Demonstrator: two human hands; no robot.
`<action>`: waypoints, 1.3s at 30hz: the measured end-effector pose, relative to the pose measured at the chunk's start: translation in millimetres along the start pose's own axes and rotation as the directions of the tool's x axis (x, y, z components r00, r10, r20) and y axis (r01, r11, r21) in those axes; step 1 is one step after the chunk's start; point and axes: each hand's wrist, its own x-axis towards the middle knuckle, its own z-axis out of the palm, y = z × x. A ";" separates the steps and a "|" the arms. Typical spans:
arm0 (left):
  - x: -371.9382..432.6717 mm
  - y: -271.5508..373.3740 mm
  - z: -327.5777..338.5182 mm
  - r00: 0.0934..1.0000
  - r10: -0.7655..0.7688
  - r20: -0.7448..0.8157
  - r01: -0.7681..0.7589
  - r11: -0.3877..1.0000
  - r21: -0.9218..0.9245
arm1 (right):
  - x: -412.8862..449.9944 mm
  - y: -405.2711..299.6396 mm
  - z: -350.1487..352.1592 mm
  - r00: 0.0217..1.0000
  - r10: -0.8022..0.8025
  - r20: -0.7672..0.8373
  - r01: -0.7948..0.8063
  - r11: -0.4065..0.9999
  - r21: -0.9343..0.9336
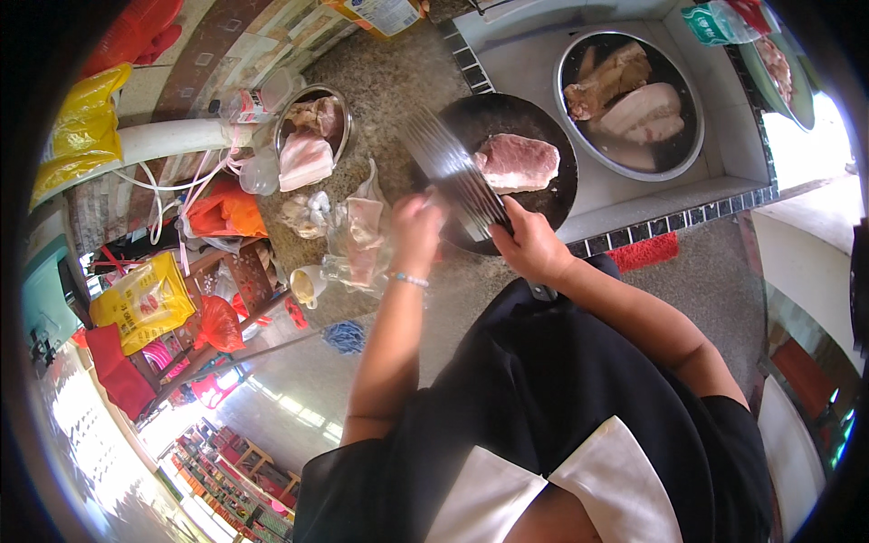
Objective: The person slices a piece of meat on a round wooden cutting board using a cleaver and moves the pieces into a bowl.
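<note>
My right hand [531, 243] grips the handle of a wide metal cleaver [451, 170], whose blade looks striped from motion over the left part of a dark round cutting board [536, 115]. To the right of the blade, a slab of raw meat with a pale fatty edge [519, 163] lies on the board. My left hand [419, 220], blurred, is beside the blade at the board's left edge with its fingers bent; whether it holds anything is unclear. Left of that hand, raw meat in a clear plastic bag [363, 231] rests on the countertop.
A metal basin [692, 153] with large meat pieces in liquid stands in the sink [614, 210]. On the left are a metal bowl [347, 129] of meat, a crumpled plastic bag [305, 214] and a cup [307, 285]. A green bowl [803, 102] sits at upper right.
</note>
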 end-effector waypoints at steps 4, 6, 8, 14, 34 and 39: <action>-8.1 11.8 -14.3 0.920 -0.325 0.221 0.386 0.853 -0.352 | -18.1 6.4 -6.8 0.999 -0.023 0.032 0.023 1.000 -0.002; -13.6 11.9 -13.1 0.927 -0.327 0.183 0.370 0.873 -0.317 | -15.0 12.3 2.0 0.999 -0.050 -0.009 0.050 0.999 -0.012; -15.7 10.8 -13.7 0.935 -0.305 0.181 0.350 0.875 -0.335 | 2.3 -1.8 9.2 0.998 -0.063 -0.014 0.063 0.998 -0.016; -19.4 19.2 -31.6 0.904 -0.364 0.222 0.427 0.780 -0.458 | -3.6 -2.9 6.2 0.994 -0.008 0.108 0.019 0.995 -0.098; -23.1 4.2 0.7 0.856 -0.158 0.493 0.515 0.357 -0.779 | -10.2 -14.3 -47.0 0.998 0.008 0.068 0.001 0.992 -0.128; -31.7 -10.2 -18.8 0.836 -0.395 0.381 0.549 0.608 -0.573 | -17.5 -14.5 -42.1 0.994 -0.102 0.048 0.111 0.947 -0.302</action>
